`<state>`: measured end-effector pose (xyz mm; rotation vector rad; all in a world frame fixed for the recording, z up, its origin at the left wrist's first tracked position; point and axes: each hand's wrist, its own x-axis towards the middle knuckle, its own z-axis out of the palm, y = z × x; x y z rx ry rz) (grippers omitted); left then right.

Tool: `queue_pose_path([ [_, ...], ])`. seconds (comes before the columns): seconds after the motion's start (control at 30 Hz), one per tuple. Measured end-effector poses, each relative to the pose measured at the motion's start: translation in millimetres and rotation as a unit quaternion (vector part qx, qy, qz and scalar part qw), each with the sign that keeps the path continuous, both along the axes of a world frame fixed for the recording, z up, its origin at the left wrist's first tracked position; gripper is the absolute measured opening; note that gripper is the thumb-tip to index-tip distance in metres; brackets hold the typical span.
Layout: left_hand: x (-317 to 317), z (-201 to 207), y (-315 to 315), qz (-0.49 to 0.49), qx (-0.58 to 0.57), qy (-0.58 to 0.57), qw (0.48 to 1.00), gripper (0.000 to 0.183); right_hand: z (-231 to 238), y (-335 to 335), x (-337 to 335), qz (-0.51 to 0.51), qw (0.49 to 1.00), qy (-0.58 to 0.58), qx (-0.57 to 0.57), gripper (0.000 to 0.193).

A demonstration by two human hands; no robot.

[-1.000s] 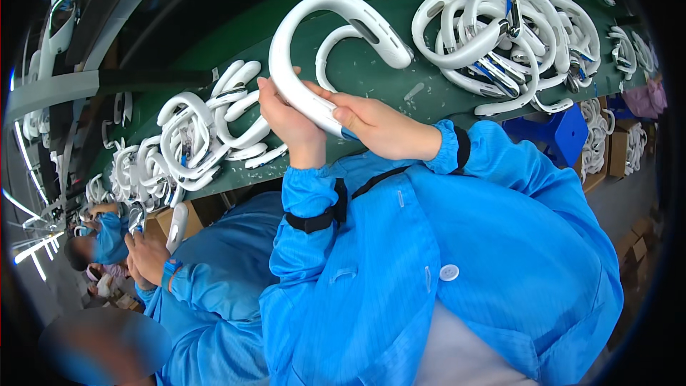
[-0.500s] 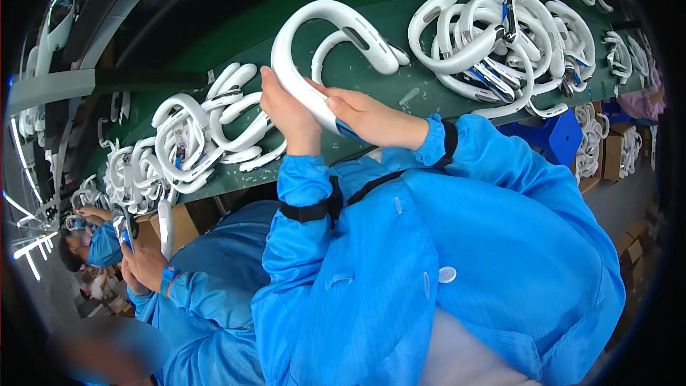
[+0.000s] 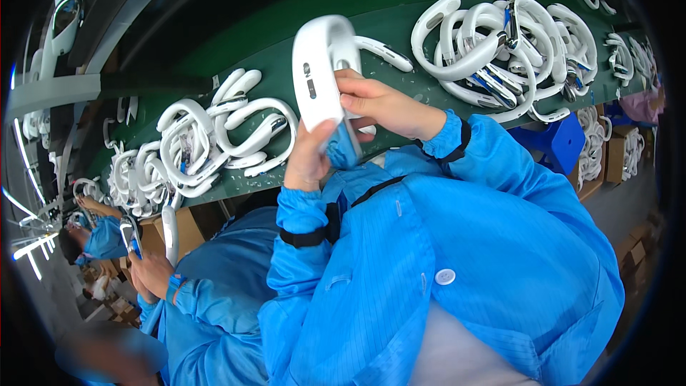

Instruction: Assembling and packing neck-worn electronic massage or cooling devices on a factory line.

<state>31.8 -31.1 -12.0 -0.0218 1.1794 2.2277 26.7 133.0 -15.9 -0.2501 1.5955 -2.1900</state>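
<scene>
Both hands hold a white curved neck fan (image 3: 311,78) above the near edge of the green bench. My left hand (image 3: 308,162) grips its lower end, the thumb on the outer white shell beneath two small dark openings. My right hand (image 3: 391,109) is closed on its inner side, fingers partly hidden behind the curve. A bluish, glossy surface shows at the lower end between my hands. Behind the held fan, another white curved piece (image 3: 386,53) lies on the bench, partly covered.
Piles of white neck fans lie on the green bench (image 3: 389,20), one on the right (image 3: 493,57) and one on the left (image 3: 189,146). A blue stool (image 3: 561,141) stands below at right. A co-worker's hands (image 3: 150,271) hold a similar part at lower left.
The neck fan has been turned from its open curved side to its outer shell, showing the small openings. My left hand has shifted down and right; the right hand now reaches the inner side.
</scene>
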Motion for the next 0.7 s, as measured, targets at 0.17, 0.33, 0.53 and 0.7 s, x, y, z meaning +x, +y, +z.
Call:
queue_pose_path([
  [0.17,3,-1,30,0.025,-0.216,0.173,0.961,0.053,16,5,-10,-0.099,0.984,-0.147,0.008,0.044],
  [0.33,14,22,51,-0.007,-0.581,0.331,0.744,0.056,-11,-12,-29,-0.235,0.928,-0.251,-0.146,0.039],
  [0.53,-7,3,41,0.118,-0.116,-0.065,0.984,0.049,3,-7,-34,-0.218,0.913,-0.27,-0.213,0.05],
  [0.7,2,-14,60,0.047,-0.228,0.064,0.97,0.06,-3,-13,-29,-0.227,0.956,-0.167,-0.075,0.054],
])
